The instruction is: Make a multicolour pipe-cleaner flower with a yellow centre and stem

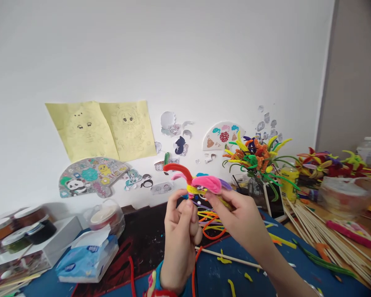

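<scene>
My left hand (181, 233) pinches the base of a pipe-cleaner flower (208, 183) between thumb and fingers. It has looped petals in pink, red and purple, and the red petal (181, 170) arches to the left. Around the base runs a yellow pipe cleaner (195, 189). My right hand (236, 216) is closed at the flower's right side, with thumb and finger on the yellow pipe cleaner. The fingers hide part of the petals and the lower end. Loose yellow and orange pipe cleaners (212, 232) lie behind the hands, and a wooden stick (230, 256) lies beneath them.
A tissue pack (86, 258) and lidded jars (41, 231) stand at the left. On the right are a vase of pipe-cleaner flowers (256, 159), a yellow bottle (289, 181), many wooden sticks (330, 237) and a plastic-wrapped tub (340, 198). Yellow scraps (231, 286) dot the blue table.
</scene>
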